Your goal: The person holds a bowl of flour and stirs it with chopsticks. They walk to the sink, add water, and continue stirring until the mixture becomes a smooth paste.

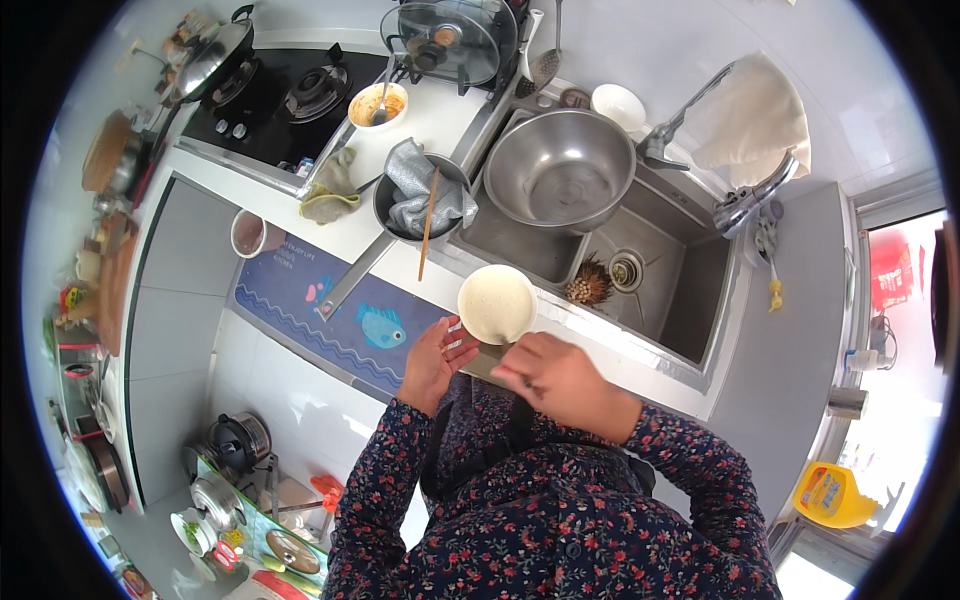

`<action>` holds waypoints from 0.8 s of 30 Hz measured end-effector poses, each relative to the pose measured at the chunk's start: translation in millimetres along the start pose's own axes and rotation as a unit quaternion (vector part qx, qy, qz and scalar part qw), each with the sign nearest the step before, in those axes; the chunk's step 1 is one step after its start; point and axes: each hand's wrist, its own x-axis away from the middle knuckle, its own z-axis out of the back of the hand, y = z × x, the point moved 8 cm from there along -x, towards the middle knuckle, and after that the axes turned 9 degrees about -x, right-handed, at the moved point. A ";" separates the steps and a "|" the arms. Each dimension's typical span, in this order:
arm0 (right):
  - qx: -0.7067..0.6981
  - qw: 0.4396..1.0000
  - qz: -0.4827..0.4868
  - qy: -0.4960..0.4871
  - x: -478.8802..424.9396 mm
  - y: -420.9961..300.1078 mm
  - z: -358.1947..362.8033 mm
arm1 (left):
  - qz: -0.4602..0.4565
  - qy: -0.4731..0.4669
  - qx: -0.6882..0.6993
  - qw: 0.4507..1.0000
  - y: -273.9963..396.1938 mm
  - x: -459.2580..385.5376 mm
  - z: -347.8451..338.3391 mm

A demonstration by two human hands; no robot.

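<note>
A round bowl (pixel 495 296) holds a smooth, cream-coloured batter-like mixture, close to the counter's front edge. Around its lower left side curve the thumb and spread fingers of my left hand (pixel 441 356); the bowl's underside is hidden. My right hand (pixel 555 379) is closed in a fist at the near rim. It grips a utensil (pixel 505 336) that dips into the mixture, its shape mostly covered. Just left of the bowl is a dark saucepan (pixel 382 202) with a crumpled silvery cloth (pixel 420 191) inside. A wooden chopstick (pixel 429 232) lies across the pan.
A large steel basin (pixel 559 172) straddles the sink (pixel 667 262), where a bundled whisk brush (pixel 591 281) lies. The saucepan's handle (pixel 356 274) juts past the counter edge. A bowl with sauce residue (pixel 364 105) stands near the gas hob (pixel 300 97). A blue mat (pixel 337 307) lies below.
</note>
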 end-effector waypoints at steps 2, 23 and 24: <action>0.024 0.999 -0.026 0.022 -0.1 12.8 15.8 | -0.001 -0.001 0.001 1.000 -0.6 0.4 1.3; -0.012 0.997 -0.058 0.050 -3.1 34.1 28.6 | -0.001 -0.002 0.001 1.000 2.5 4.3 -3.3; 0.003 0.995 -0.060 0.075 -7.0 37.6 33.3 | -0.001 -0.002 0.001 1.000 2.6 4.1 -3.1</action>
